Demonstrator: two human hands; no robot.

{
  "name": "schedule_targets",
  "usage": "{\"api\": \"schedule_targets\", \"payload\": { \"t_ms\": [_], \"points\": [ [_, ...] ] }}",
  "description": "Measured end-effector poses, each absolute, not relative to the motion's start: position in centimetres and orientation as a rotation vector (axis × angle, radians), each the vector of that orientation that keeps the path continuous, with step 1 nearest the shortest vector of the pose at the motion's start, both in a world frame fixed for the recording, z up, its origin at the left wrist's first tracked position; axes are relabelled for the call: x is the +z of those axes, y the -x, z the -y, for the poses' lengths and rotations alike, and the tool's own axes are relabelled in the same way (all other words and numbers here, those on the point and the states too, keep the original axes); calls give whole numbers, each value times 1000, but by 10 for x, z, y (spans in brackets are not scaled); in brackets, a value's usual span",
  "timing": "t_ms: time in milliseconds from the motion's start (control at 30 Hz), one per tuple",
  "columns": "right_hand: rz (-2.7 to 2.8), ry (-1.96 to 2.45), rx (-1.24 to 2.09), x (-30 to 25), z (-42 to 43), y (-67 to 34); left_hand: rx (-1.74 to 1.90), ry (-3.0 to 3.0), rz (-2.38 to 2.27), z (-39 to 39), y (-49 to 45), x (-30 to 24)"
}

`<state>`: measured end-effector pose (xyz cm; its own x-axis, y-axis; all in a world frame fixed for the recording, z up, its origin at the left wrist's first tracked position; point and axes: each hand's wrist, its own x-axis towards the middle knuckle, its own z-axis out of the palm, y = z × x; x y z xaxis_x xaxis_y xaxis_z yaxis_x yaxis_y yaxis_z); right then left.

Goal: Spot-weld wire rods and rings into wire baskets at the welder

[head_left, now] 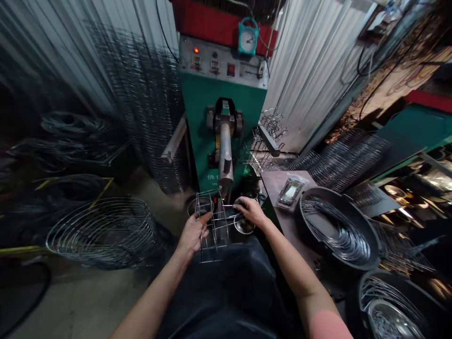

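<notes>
Green welder (222, 117) ahead, left hand (192, 233) grips wire basket (213, 230), right hand (249, 210) pinches rod (229, 205).

L hand (192, 234) curled, fingers closed; R hand (250, 211) palm-down, fingers angled fwd, both held out low in front.

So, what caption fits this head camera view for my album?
Left hand and right hand hold a wire frame at a green industrial machine.
</notes>
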<state>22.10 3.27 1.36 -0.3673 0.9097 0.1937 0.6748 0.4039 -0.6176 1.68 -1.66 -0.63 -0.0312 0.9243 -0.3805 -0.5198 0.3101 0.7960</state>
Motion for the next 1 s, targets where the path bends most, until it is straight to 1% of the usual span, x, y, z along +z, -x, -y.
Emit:
{"api": "schedule_targets", "payload": {
  "t_ms": [500,833,1000],
  "points": [
    [2170,1215,583,13,-54,-226,1188,-480,-1033,-1,-17,-2],
    [2210,1235,586,16,-67,-226,1164,-448,-1029,-10,-15,-1],
    [2261,1204,497,17,-61,-227,1157,-426,-1025,-11,-15,-3]
  ]
}}
